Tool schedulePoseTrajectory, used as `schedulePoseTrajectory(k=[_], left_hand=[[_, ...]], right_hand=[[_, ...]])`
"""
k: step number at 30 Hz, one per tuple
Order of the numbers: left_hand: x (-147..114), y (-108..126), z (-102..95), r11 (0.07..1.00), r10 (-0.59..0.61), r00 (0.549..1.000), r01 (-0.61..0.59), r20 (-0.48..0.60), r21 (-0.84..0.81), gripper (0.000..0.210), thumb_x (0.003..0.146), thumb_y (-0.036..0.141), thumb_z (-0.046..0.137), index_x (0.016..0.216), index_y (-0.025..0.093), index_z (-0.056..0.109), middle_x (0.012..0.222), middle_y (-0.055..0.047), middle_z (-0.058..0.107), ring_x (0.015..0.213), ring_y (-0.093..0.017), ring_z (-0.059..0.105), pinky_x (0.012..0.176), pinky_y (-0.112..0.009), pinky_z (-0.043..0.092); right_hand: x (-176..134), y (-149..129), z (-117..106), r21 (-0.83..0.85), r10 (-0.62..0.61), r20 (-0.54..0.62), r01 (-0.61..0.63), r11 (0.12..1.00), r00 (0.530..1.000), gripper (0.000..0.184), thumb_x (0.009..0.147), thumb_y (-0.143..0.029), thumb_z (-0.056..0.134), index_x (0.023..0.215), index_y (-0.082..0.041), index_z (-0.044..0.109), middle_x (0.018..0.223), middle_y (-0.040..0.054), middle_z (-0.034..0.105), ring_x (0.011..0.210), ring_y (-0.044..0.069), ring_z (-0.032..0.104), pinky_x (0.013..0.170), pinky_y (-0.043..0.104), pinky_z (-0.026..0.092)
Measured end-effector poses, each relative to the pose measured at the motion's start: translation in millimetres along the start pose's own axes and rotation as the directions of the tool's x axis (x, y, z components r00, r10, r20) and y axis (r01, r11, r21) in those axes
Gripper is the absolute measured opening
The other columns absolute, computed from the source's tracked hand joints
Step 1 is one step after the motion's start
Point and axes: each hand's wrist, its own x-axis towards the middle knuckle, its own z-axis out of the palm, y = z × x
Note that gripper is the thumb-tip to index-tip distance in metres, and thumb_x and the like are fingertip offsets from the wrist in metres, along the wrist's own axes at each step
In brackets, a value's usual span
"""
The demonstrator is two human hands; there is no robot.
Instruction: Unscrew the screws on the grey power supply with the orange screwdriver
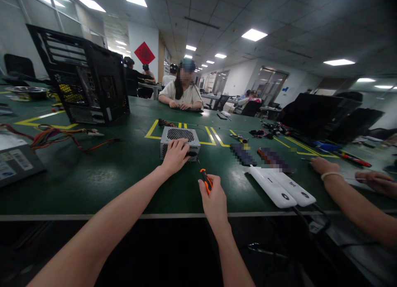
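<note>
A grey computer power supply (pixel 182 133) with a perforated casing sits on the green table in front of me. My left hand (pixel 175 156) lies over its near side, fingers closed on the casing, partly hiding it. In my right hand (pixel 214 201) is an orange-and-black screwdriver (pixel 204 177), gripped by the handle. Its thin shaft points up and left toward the near right corner of the power supply; whether the tip touches it I cannot tell. A bundle of cables (pixel 166 123) lies behind the casing.
A black computer case (pixel 83 78) stands at left, beyond another power supply (pixel 18 159) with loose cables (pixel 58 135). Right of me lie two phones (pixel 243 154) (pixel 274 159) and white power banks (pixel 273 187). Another person's hands (pixel 324 166) work at far right; a person (pixel 182 90) sits opposite.
</note>
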Motion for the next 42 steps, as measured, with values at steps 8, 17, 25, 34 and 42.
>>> schedulePoseTrajectory(k=[8, 17, 25, 34, 42], left_hand=[[-0.6, 0.5, -1.2, 1.000, -0.005, 1.000, 0.005, 0.005, -0.007, 0.016, 0.075, 0.022, 0.057, 0.090, 0.019, 0.053, 0.122, -0.011, 0.048, 0.115, -0.027, 0.039, 0.093, -0.044, 0.030], [0.1, 0.3, 0.9, 1.000, -0.006, 1.000, 0.006, -0.003, -0.006, 0.018, 0.073, 0.022, 0.060, 0.089, 0.019, 0.054, 0.121, -0.011, 0.048, 0.114, -0.028, 0.040, 0.093, -0.044, 0.030], [-0.5, 0.2, 0.2, 1.000, -0.011, 1.000, 0.011, -0.012, -0.023, 0.017, 0.073, 0.021, 0.059, 0.089, 0.019, 0.054, 0.121, -0.011, 0.048, 0.114, -0.027, 0.041, 0.093, -0.044, 0.030], [-0.3, -0.3, 0.8, 0.999, -0.014, 1.000, 0.013, -0.015, -0.038, 0.015, 0.073, 0.020, 0.058, 0.088, 0.019, 0.054, 0.121, -0.011, 0.048, 0.114, -0.027, 0.041, 0.093, -0.044, 0.030], [-0.5, -0.4, 0.8, 1.000, -0.011, 1.000, 0.011, -0.011, -0.012, 0.016, 0.073, 0.021, 0.060, 0.088, 0.019, 0.054, 0.120, -0.010, 0.048, 0.114, -0.027, 0.041, 0.093, -0.044, 0.030]], right_hand=[[-1.0, 0.9, 0.1, -0.010, -0.078, -0.063, 0.077, 0.997, 0.995, 0.021, 0.085, -0.028, 0.037, 0.100, -0.016, 0.048, 0.097, 0.0099, 0.053, 0.084, 0.021, 0.059, 0.068, 0.033, 0.046], [0.5, 2.2, 1.6, 0.008, 0.020, 0.016, -0.020, 1.000, 1.000, 0.027, 0.088, -0.036, 0.034, 0.100, -0.017, 0.049, 0.091, 0.0081, 0.061, 0.081, 0.023, 0.061, 0.070, 0.035, 0.045], [1.2, -0.3, 0.3, -0.008, -0.041, -0.015, 0.041, 0.999, 0.999, 0.022, 0.080, -0.019, 0.041, 0.101, -0.017, 0.045, 0.101, 0.0094, 0.049, 0.083, 0.020, 0.059, 0.067, 0.031, 0.046], [-0.2, 1.0, -0.5, -0.009, 0.010, 0.024, -0.010, 1.000, 1.000, 0.032, 0.089, -0.034, 0.029, 0.103, -0.015, 0.051, 0.095, 0.0097, 0.063, 0.086, 0.024, 0.061, 0.073, 0.036, 0.044], [1.3, -1.4, 0.3, -0.011, 0.066, 0.048, -0.066, 0.998, 0.997, 0.026, 0.080, -0.026, 0.045, 0.105, -0.018, 0.044, 0.091, 0.0065, 0.064, 0.080, 0.023, 0.063, 0.067, 0.032, 0.044]])
